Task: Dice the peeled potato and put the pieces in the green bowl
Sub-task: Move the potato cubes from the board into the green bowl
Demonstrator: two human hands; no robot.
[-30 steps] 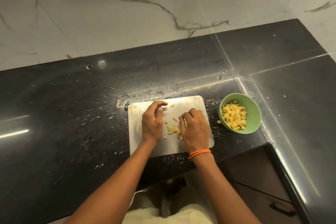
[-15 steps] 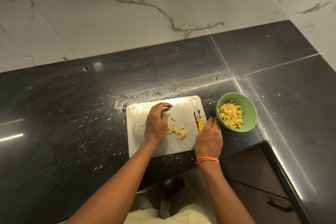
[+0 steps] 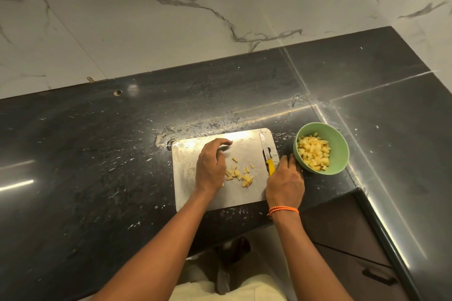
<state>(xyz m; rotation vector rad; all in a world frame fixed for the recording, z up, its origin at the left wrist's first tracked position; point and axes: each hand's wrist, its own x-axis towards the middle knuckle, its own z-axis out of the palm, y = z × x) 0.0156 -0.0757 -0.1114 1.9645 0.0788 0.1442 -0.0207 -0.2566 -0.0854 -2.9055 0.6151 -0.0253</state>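
A pale cutting board lies on the dark stone counter. On it sits a small cluster of diced potato pieces, just right of the person's left hand. That hand rests palm-down on the board, fingers loosely bent and holding nothing, the forefinger stretched toward the far edge. A yellow-handled knife lies along the board's right side, blade pointing away. The right hand sits at the board's right edge — its fingers extended and relaxed, reaching the green bowl, gripping nothing. The bowl stands just right of the board, holding a heap of potato cubes. An orange braided band circles the right wrist.
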